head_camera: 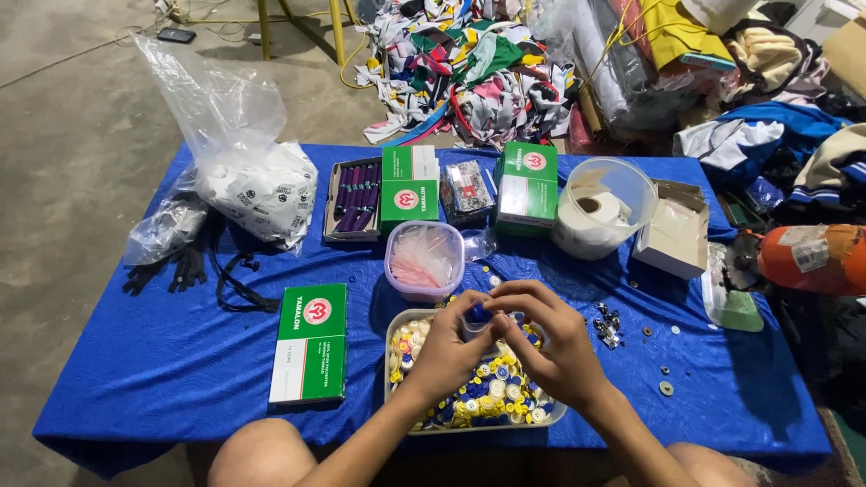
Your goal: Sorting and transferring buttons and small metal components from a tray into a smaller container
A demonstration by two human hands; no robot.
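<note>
My left hand [448, 349] and my right hand [552, 340] meet above a clear rectangular tray [393, 326] filled with several yellow, blue and white buttons [492, 394]. The fingertips of both hands pinch together around a small clear bag [475, 325] with blue buttons showing inside it. A clear tub of small pink-tinted plastic bags [424, 259] stands just beyond the tray. All of it sits on a table under a blue cloth [162, 352].
Green boxes lie at the left [309, 342] and back [408, 188], [528, 187]. A purple zipper tray [354, 199], a big plastic bag of white labels [257, 189], a tub with tape roll [604, 207], an open white box [673, 233], loose metal bits [608, 325]. Fabric scraps [469, 72] pile behind.
</note>
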